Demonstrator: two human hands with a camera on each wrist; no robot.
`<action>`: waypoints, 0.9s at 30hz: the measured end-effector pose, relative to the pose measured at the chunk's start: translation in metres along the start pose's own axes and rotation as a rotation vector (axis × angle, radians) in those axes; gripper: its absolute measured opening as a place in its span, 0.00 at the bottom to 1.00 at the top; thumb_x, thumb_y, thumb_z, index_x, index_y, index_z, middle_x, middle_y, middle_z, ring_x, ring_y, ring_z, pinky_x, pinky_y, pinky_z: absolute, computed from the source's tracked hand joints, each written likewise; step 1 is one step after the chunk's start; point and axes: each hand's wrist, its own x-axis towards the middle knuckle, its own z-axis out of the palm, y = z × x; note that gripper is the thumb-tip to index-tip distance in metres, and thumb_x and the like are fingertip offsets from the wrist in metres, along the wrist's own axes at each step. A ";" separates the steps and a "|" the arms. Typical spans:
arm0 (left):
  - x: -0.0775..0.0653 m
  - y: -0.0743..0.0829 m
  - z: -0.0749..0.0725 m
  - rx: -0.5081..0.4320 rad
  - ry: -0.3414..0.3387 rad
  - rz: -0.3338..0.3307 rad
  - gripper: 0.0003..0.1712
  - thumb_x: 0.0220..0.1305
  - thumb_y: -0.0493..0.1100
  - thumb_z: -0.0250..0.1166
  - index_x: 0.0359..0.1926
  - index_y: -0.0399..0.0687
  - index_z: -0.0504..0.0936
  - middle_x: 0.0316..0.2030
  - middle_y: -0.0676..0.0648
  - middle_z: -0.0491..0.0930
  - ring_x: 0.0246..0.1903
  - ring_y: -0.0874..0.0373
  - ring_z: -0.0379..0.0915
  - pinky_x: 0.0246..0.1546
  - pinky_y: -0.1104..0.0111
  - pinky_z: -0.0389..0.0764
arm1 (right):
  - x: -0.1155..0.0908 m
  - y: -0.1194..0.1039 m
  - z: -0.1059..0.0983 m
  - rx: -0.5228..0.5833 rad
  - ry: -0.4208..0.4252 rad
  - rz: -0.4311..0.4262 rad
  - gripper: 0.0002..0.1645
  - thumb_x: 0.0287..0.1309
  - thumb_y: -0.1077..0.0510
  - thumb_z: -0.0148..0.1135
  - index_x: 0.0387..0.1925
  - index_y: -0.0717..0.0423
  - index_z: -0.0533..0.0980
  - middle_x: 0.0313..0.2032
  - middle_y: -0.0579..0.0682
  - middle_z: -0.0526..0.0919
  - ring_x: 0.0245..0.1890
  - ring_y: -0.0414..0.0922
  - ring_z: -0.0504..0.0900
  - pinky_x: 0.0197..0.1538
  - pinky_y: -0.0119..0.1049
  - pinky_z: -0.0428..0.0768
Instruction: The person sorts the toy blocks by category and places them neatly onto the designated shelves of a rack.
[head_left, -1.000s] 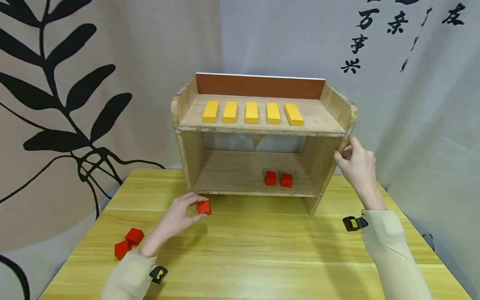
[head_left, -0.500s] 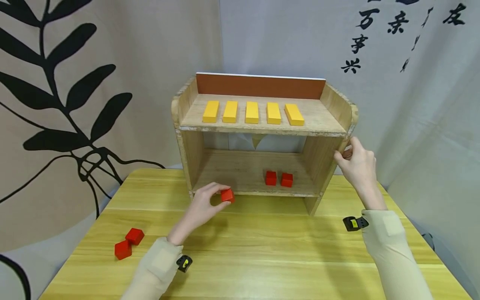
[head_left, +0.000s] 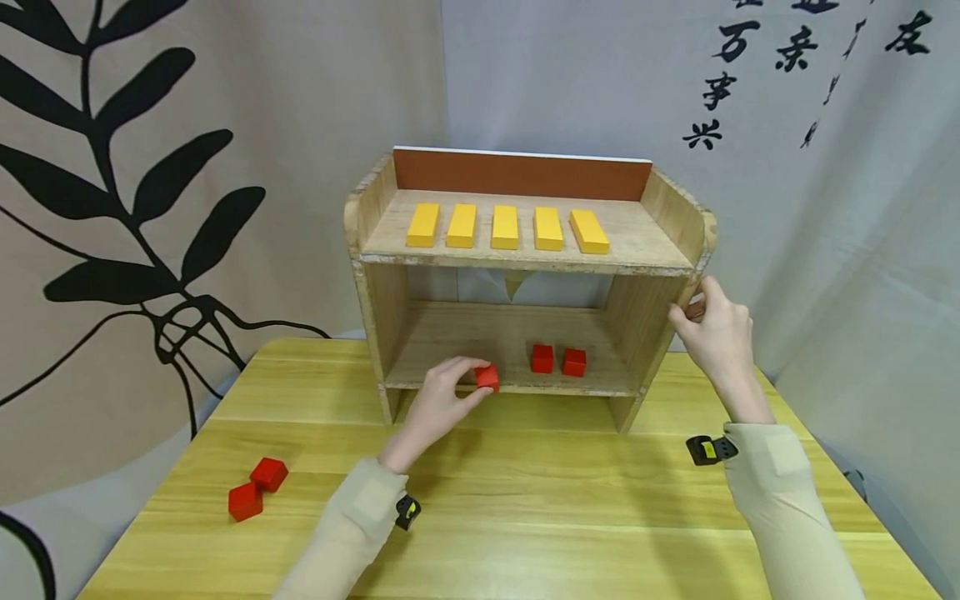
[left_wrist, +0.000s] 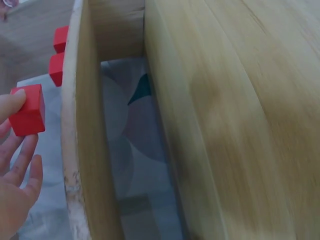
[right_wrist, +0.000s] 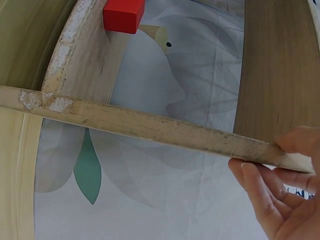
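In the head view my left hand (head_left: 437,407) pinches a red cube (head_left: 487,377) between thumb and fingers at the front edge of the lower board of a wooden shelf (head_left: 495,267). The left wrist view shows this red cube (left_wrist: 29,110) held apart from the board. Two other red cubes stand on the lower board, a nearer one (head_left: 542,358) and one to its right (head_left: 574,362). My right hand (head_left: 718,342) grips the edge of the shelf's right side panel (right_wrist: 165,129), thumb on one face and fingers on the other.
Several yellow blocks (head_left: 505,228) lie in a row on the upper board. Two red cubes (head_left: 257,488) sit together on the wooden table (head_left: 555,508) at the left. Behind the shelf hangs a printed curtain (head_left: 315,108).
My left hand has carried its red cube rightward and up, from the shelf's left front leg to the middle of the lower board's edge. The right hand has stayed in place.
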 end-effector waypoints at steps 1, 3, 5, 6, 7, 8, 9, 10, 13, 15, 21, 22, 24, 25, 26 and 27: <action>0.001 0.000 0.003 0.005 0.013 0.010 0.17 0.54 0.39 0.71 0.46 0.43 0.82 0.43 0.44 0.85 0.45 0.50 0.80 0.48 0.59 0.81 | 0.000 0.000 0.000 -0.001 -0.001 0.001 0.12 0.60 0.57 0.57 0.39 0.64 0.71 0.29 0.66 0.84 0.27 0.61 0.83 0.32 0.54 0.77; 0.004 -0.001 0.008 0.026 0.046 0.043 0.17 0.53 0.38 0.71 0.46 0.42 0.82 0.42 0.44 0.85 0.44 0.50 0.81 0.46 0.60 0.82 | 0.000 0.000 0.000 0.000 -0.001 0.003 0.12 0.60 0.57 0.56 0.39 0.63 0.71 0.29 0.66 0.84 0.27 0.61 0.83 0.32 0.54 0.77; 0.006 -0.002 0.012 0.037 0.060 0.054 0.17 0.53 0.38 0.71 0.45 0.42 0.82 0.42 0.43 0.85 0.43 0.50 0.81 0.45 0.61 0.82 | 0.000 0.000 0.000 0.000 0.001 0.002 0.12 0.60 0.57 0.56 0.38 0.63 0.71 0.29 0.66 0.84 0.27 0.61 0.83 0.32 0.55 0.77; 0.007 -0.001 0.013 0.039 0.060 0.051 0.17 0.53 0.38 0.71 0.45 0.41 0.82 0.42 0.43 0.85 0.44 0.50 0.81 0.45 0.61 0.82 | 0.000 0.000 0.000 0.000 0.002 0.000 0.12 0.60 0.57 0.56 0.38 0.64 0.70 0.29 0.66 0.84 0.27 0.61 0.83 0.32 0.55 0.77; 0.008 -0.001 0.015 0.042 0.058 0.051 0.17 0.53 0.38 0.71 0.45 0.41 0.82 0.42 0.43 0.85 0.44 0.50 0.81 0.45 0.61 0.82 | 0.000 0.000 0.000 0.000 0.001 0.000 0.12 0.60 0.57 0.56 0.38 0.64 0.70 0.29 0.66 0.84 0.27 0.61 0.83 0.32 0.55 0.77; 0.009 0.000 0.016 0.045 0.054 0.050 0.16 0.53 0.38 0.71 0.44 0.41 0.82 0.42 0.43 0.85 0.44 0.50 0.81 0.45 0.62 0.82 | 0.000 0.000 0.000 -0.001 0.002 0.000 0.12 0.60 0.57 0.56 0.38 0.64 0.70 0.29 0.66 0.84 0.27 0.61 0.83 0.32 0.55 0.77; 0.010 0.000 0.017 0.041 0.043 0.043 0.15 0.54 0.39 0.71 0.44 0.41 0.83 0.42 0.43 0.85 0.44 0.50 0.81 0.46 0.62 0.82 | 0.000 0.000 0.000 -0.001 0.002 -0.001 0.12 0.60 0.57 0.56 0.38 0.64 0.70 0.29 0.66 0.84 0.27 0.61 0.83 0.32 0.55 0.77; 0.010 0.000 0.018 0.044 0.037 0.041 0.15 0.54 0.38 0.71 0.44 0.42 0.83 0.42 0.44 0.85 0.44 0.50 0.81 0.46 0.63 0.82 | 0.000 0.000 0.000 -0.001 0.002 0.000 0.12 0.60 0.57 0.56 0.38 0.64 0.70 0.29 0.66 0.84 0.27 0.61 0.83 0.32 0.54 0.77; 0.011 -0.001 0.023 0.069 0.035 0.065 0.13 0.54 0.38 0.70 0.43 0.42 0.83 0.41 0.45 0.85 0.44 0.52 0.81 0.46 0.64 0.82 | 0.000 0.000 0.000 -0.002 0.000 0.002 0.12 0.60 0.57 0.56 0.38 0.63 0.70 0.29 0.66 0.84 0.27 0.61 0.83 0.31 0.53 0.77; 0.011 -0.002 0.026 0.089 0.036 0.088 0.13 0.55 0.38 0.70 0.42 0.43 0.83 0.41 0.45 0.85 0.43 0.52 0.82 0.45 0.65 0.83 | 0.000 0.000 0.000 -0.002 0.002 0.001 0.12 0.60 0.56 0.57 0.38 0.63 0.71 0.29 0.66 0.84 0.27 0.61 0.83 0.30 0.52 0.77; 0.011 -0.005 0.032 0.139 0.054 0.166 0.12 0.56 0.38 0.69 0.42 0.43 0.84 0.45 0.44 0.83 0.43 0.52 0.82 0.41 0.68 0.83 | -0.001 0.000 0.000 0.001 0.009 -0.006 0.12 0.60 0.56 0.57 0.38 0.63 0.71 0.28 0.66 0.84 0.27 0.61 0.83 0.29 0.52 0.77; 0.011 -0.006 0.033 0.161 0.064 0.185 0.12 0.56 0.38 0.69 0.42 0.43 0.84 0.45 0.43 0.82 0.43 0.52 0.82 0.42 0.67 0.83 | -0.001 0.000 0.000 0.000 0.009 -0.009 0.12 0.60 0.57 0.57 0.38 0.63 0.71 0.28 0.66 0.84 0.26 0.61 0.83 0.29 0.52 0.77; 0.010 -0.007 0.034 0.215 0.087 0.230 0.12 0.55 0.38 0.70 0.42 0.43 0.84 0.45 0.43 0.82 0.43 0.51 0.81 0.43 0.64 0.83 | -0.001 0.000 0.000 -0.003 0.011 -0.016 0.11 0.59 0.57 0.57 0.36 0.64 0.70 0.28 0.66 0.84 0.26 0.61 0.83 0.29 0.53 0.77; 0.010 -0.008 0.034 0.245 0.100 0.253 0.12 0.55 0.38 0.70 0.42 0.44 0.84 0.45 0.43 0.82 0.43 0.52 0.80 0.44 0.63 0.83 | -0.001 0.000 0.000 -0.004 0.011 -0.019 0.11 0.59 0.58 0.57 0.36 0.64 0.70 0.28 0.66 0.84 0.25 0.61 0.83 0.28 0.53 0.77; 0.010 -0.008 0.035 0.276 0.112 0.277 0.12 0.55 0.39 0.70 0.42 0.44 0.84 0.45 0.44 0.82 0.44 0.52 0.80 0.45 0.62 0.82 | -0.001 0.000 0.000 -0.005 0.011 -0.021 0.11 0.59 0.58 0.56 0.35 0.64 0.69 0.28 0.66 0.83 0.25 0.61 0.83 0.28 0.53 0.77; 0.009 -0.009 0.035 0.311 0.125 0.301 0.12 0.55 0.39 0.70 0.41 0.45 0.84 0.44 0.45 0.82 0.44 0.52 0.79 0.45 0.62 0.82 | -0.001 0.000 0.000 -0.005 0.011 -0.021 0.11 0.59 0.58 0.56 0.35 0.64 0.69 0.28 0.67 0.83 0.25 0.61 0.83 0.28 0.53 0.77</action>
